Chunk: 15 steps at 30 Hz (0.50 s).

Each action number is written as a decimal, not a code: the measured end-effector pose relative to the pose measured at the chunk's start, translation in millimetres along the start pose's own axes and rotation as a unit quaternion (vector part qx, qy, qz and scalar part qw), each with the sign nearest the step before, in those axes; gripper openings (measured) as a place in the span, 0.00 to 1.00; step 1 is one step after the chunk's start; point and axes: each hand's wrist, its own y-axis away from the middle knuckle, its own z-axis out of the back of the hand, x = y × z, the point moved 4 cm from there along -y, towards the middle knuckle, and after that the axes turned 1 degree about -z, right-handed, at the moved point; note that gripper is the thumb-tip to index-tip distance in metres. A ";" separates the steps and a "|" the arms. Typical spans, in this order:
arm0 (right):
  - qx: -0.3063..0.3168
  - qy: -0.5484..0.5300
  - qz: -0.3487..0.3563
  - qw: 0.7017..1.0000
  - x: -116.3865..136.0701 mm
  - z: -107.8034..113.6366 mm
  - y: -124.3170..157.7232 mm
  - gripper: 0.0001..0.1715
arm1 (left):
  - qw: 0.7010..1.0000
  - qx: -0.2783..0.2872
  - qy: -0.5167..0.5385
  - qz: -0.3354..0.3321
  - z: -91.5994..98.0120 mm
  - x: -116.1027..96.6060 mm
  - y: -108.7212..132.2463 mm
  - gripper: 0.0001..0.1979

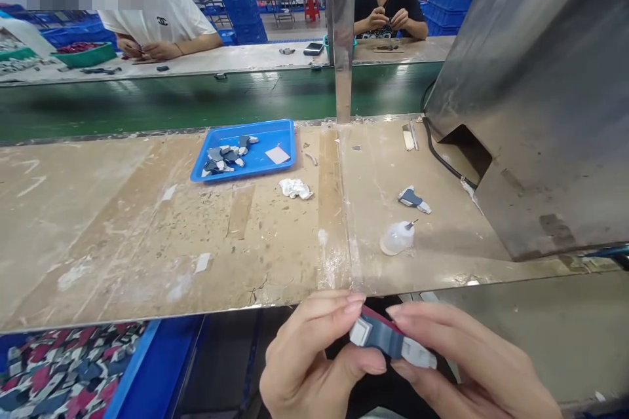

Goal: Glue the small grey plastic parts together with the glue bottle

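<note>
Between my two hands is a small moulded plastic part, dark blue-grey in the middle, whitish at both ends, with a dark red strip along its top. The fingers and thumb of my left hand pinch its left end. My right hand grips the right end, fingertips above and thumb below. Both hands are just in front of the table edge. On the table beyond lies a similar blue-grey and white part, with a translucent squeeze bottle with a thin nozzle nearer to me.
A blue tray holds several similar parts and a pale card. Crumpled white tissue lies nearby. At lower left, a blue bin is full of coloured parts. A metal housing stands right. Beyond the green conveyor, two people handle small items.
</note>
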 end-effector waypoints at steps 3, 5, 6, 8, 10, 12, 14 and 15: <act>0.001 -0.002 0.019 1.000 0.5 -3.7 -5.3 0.18 | 1.000 0.026 -0.004 0.014 0.4 0.5 -0.4 0.17; 0.015 0.004 0.039 0.999 2.0 -6.1 -9.0 0.17 | 0.999 0.033 -0.010 0.033 1.0 1.9 -0.1 0.16; 0.023 0.005 0.046 0.999 2.1 -7.1 -10.6 0.16 | 0.999 0.034 -0.013 0.038 1.6 2.6 0.3 0.16; 0.035 -0.003 0.055 0.998 1.4 -8.2 -12.6 0.15 | 0.998 0.038 -0.016 0.039 3.4 4.3 1.5 0.15; 0.041 -0.017 0.061 0.997 0.5 -8.8 -12.7 0.16 | 0.998 0.051 -0.018 0.030 5.4 5.9 3.0 0.15; 0.043 -0.027 0.065 0.997 0.0 -9.3 -11.3 0.16 | 0.998 0.061 -0.021 0.025 7.8 7.4 4.4 0.14; 0.043 -0.032 0.064 0.996 -0.8 -9.8 -9.4 0.16 | 0.997 0.063 -0.026 0.021 10.0 7.9 5.3 0.14; 0.043 -0.034 0.063 0.996 -1.4 -10.2 -8.6 0.16 | 0.997 0.064 -0.029 0.019 10.8 7.8 5.5 0.14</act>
